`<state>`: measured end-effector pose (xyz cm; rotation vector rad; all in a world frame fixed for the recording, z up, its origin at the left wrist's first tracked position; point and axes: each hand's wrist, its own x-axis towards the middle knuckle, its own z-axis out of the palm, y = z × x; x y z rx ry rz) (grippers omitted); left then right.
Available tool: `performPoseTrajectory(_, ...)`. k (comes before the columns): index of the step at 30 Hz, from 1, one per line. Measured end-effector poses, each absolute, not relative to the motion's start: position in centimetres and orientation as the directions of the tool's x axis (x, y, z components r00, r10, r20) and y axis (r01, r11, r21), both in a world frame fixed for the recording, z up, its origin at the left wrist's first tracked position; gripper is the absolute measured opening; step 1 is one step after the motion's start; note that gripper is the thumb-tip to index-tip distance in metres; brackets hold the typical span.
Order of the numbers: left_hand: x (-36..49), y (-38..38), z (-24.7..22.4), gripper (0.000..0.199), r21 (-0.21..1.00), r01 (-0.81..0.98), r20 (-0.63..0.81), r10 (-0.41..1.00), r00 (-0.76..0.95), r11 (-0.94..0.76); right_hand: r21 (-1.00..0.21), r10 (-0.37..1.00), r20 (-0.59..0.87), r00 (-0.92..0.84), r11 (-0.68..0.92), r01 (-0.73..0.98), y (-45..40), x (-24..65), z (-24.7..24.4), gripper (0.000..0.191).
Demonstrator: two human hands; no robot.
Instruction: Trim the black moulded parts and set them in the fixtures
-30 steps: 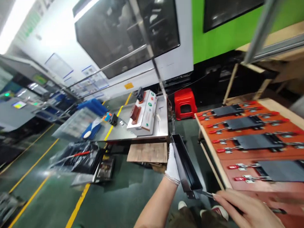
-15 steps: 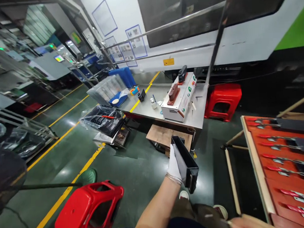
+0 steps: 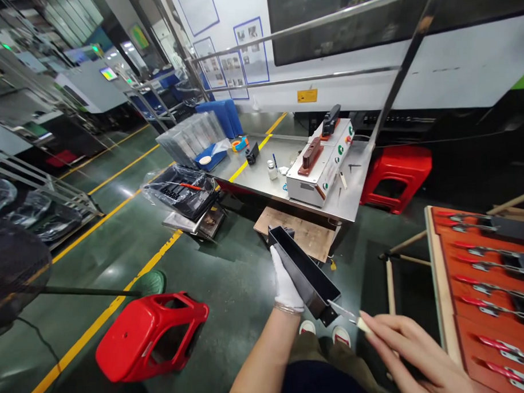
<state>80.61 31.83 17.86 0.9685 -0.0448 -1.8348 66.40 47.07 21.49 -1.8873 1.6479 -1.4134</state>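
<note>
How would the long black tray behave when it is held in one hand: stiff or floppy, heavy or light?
The black tray probably stays stiff: it juts straight out past the gloved left hand without sagging. It seems light for its length, since one hand carries it from the side. Its glossy walls may be slippery, and the glove likely helps grip.

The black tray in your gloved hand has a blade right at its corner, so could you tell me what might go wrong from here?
The blade in the bare right hand points at the black tray; a slip could reach the gloved left hand. The tray is held in the air, unsupported, so it may twist or drop. The red stool lies tipped beside the feet, a possible trip hazard.
</note>
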Motion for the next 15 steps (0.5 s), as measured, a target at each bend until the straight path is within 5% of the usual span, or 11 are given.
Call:
performPoseTrajectory(8, 79.6, 31.7, 18.9, 0.059, 0.505, 0.805, -0.427, -0.901, -0.081, -0.311, -0.71, -0.879, 0.467, -0.094, -0.31, -0.633, 46.0, 64.3, 22.3, 0.021)
performPoseTrajectory(15, 78.7, 31.8, 19.1, 0.069, 0.46, 0.792, -0.437, -0.879, -0.191, -0.401, -0.612, -0.854, 0.502, -0.14, -0.236, -0.755, 46.5, 61.9, 22.2, 0.025)
